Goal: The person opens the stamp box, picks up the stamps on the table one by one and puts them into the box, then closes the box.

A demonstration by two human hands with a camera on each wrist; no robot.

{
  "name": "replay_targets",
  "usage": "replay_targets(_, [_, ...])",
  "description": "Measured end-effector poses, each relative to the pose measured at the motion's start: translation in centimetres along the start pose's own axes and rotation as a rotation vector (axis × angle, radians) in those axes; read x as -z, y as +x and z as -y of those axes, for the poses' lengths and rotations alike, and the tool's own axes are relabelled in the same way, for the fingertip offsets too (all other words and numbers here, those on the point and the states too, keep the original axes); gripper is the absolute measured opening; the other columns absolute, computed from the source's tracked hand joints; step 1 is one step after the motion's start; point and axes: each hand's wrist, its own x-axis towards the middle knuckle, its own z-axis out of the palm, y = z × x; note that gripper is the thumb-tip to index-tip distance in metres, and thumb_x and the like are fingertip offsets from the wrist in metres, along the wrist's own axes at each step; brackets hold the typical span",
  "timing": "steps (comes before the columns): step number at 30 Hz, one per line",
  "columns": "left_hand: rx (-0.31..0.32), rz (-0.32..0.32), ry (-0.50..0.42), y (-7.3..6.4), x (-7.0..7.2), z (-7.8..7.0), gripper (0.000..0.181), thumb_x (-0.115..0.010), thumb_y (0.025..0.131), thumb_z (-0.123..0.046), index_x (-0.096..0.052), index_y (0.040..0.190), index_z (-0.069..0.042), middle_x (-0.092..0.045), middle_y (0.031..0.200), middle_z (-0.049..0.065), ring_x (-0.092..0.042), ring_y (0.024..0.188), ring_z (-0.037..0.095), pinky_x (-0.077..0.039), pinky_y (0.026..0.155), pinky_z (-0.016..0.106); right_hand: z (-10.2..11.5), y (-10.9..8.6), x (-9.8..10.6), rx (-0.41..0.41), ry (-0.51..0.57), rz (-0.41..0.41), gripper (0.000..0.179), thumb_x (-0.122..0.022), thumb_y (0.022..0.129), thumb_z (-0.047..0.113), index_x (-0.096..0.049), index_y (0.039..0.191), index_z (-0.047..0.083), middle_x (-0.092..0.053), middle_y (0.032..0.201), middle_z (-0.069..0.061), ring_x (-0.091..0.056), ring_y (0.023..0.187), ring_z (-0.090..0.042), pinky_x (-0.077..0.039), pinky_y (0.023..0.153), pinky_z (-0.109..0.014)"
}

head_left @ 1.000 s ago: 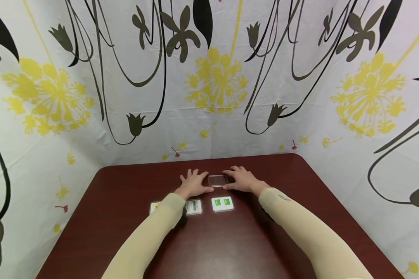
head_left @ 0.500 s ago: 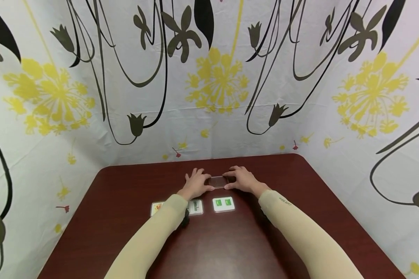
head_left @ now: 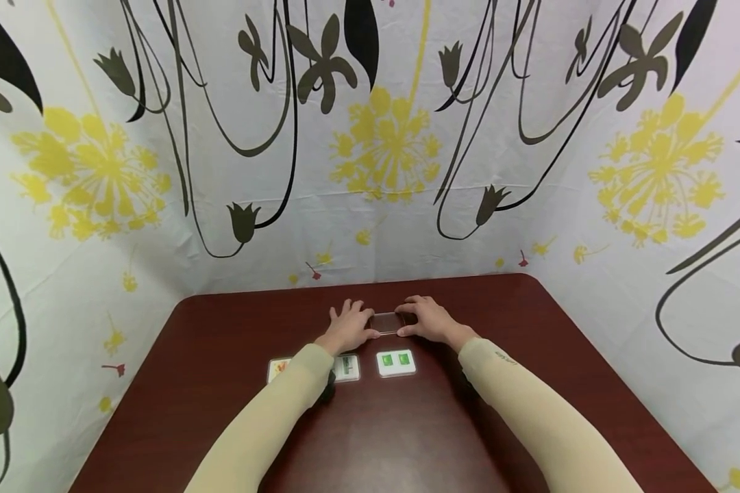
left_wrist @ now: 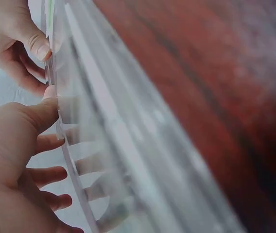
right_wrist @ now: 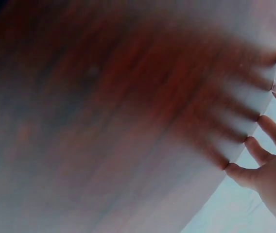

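Observation:
A small clear plastic case point(head_left: 387, 323) lies flat towards the back of the table, between my hands. My left hand point(head_left: 348, 326) holds its left end, thumb at the near corner and index finger at the far one, other fingers spread. My right hand point(head_left: 430, 320) holds the right end in the same way. The right wrist view shows the right thumb and index finger at a clear corner. Just nearer me lies a clear-framed card with two green pictures point(head_left: 397, 363). Left of it is another framed card point(head_left: 347, 368), partly hidden by the left sleeve.
A third card with an orange picture point(head_left: 278, 368) shows at the far side of the left forearm. The dark red table point(head_left: 407, 438) has rounded back corners. Flower-patterned cloth point(head_left: 370, 239) hangs close behind it and on both sides.
My left hand has moved right, its thumb and index finger coming up to the case's left end. The case has shifted very slightly; the right hand has stayed at its end.

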Motion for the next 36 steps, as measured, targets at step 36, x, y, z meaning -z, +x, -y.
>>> replay_targets(36, [-0.117,-0.030,0.066,-2.4,1.9,-1.5,0.058,-0.059,0.096,-0.058,-0.059,0.139,-0.018,-0.029,0.161,0.012,-0.013,0.151,0.040,-0.010,0.111,0.072,1.0,-3.0,2.7,0.188,-0.091,-0.061,0.061,-0.074,0.085,0.058,-0.067,0.132,0.021,-0.045,0.151,-0.012,-0.036,0.140,-0.035,-0.031,0.106,-0.064])
